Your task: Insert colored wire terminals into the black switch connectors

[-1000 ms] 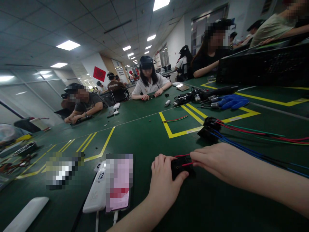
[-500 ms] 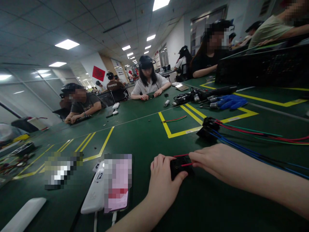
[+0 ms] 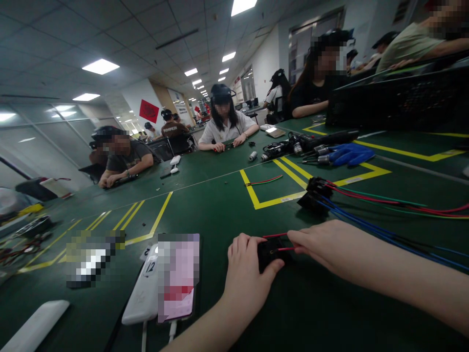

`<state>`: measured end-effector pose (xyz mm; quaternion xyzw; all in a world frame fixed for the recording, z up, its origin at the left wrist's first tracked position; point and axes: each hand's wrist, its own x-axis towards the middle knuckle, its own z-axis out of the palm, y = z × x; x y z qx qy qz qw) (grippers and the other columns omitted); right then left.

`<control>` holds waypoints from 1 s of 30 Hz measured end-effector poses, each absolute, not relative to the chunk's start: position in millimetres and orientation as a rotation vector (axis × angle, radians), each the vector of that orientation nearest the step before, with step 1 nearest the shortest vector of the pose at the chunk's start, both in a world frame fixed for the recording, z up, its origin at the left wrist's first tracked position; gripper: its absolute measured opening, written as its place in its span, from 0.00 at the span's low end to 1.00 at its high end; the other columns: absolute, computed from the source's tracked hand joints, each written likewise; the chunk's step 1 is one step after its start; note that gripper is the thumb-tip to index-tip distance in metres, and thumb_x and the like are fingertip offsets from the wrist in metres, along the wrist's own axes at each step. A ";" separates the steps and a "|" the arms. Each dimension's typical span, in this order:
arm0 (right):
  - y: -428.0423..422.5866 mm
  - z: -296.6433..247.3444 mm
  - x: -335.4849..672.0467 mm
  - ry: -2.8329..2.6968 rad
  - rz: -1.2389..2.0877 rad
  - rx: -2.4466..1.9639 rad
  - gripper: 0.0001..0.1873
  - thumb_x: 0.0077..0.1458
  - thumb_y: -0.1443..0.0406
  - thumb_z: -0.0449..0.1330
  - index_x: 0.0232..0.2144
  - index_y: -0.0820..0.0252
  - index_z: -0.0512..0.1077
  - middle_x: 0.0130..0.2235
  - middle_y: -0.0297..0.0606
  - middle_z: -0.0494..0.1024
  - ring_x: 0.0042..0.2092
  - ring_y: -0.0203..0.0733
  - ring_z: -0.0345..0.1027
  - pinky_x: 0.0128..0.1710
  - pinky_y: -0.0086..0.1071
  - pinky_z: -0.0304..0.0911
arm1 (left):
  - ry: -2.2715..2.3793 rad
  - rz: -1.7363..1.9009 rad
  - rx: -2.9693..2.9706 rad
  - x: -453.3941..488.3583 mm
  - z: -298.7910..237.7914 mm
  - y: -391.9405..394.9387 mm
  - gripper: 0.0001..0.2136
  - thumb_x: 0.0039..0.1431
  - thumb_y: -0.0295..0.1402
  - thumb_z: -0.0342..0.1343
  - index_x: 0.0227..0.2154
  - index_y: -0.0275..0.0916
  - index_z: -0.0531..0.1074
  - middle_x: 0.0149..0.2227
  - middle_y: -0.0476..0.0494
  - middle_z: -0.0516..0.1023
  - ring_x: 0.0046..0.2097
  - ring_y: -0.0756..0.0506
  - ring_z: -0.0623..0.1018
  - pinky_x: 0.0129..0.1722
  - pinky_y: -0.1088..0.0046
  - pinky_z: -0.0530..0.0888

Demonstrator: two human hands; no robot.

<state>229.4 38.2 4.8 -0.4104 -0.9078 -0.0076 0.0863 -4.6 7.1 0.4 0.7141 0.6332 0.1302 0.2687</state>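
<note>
My left hand (image 3: 244, 271) is closed round a small black block (image 3: 267, 256) on the green table, thumb at the near side and fingers at the far side. Two short red wires (image 3: 284, 249) lie across the block's top. At its right end, my right hand (image 3: 315, 242) pinches at these wires; its fingertips cover their ends, so I cannot tell whether both are held. Beyond my right hand sits another black block (image 3: 317, 195) with red, green and blue wires (image 3: 388, 205) trailing off to the right.
Left of my hands lie a phone (image 3: 183, 278) and a white power bank (image 3: 142, 288) with cables. Farther off are a red-green wire pair (image 3: 266, 181), yellow tape marks (image 3: 254, 190), blue gloves (image 3: 351, 154) and tools. A co-worker (image 3: 227, 122) sits opposite, others around.
Both hands stay almost where they were. My right fingertips have shifted very slightly right along the red wires.
</note>
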 end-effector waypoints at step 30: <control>56.4 -29.9 214.4 -2.676 -0.125 -0.981 0.23 0.65 0.79 0.58 0.51 0.59 0.88 0.45 0.45 0.86 0.45 0.50 0.80 0.46 0.44 0.77 | 1.875 0.641 1.747 -8.0 -9.6 13.2 0.20 0.73 0.32 0.65 0.65 0.48 0.76 0.69 0.36 0.72 0.73 0.33 0.72 0.73 0.52 0.69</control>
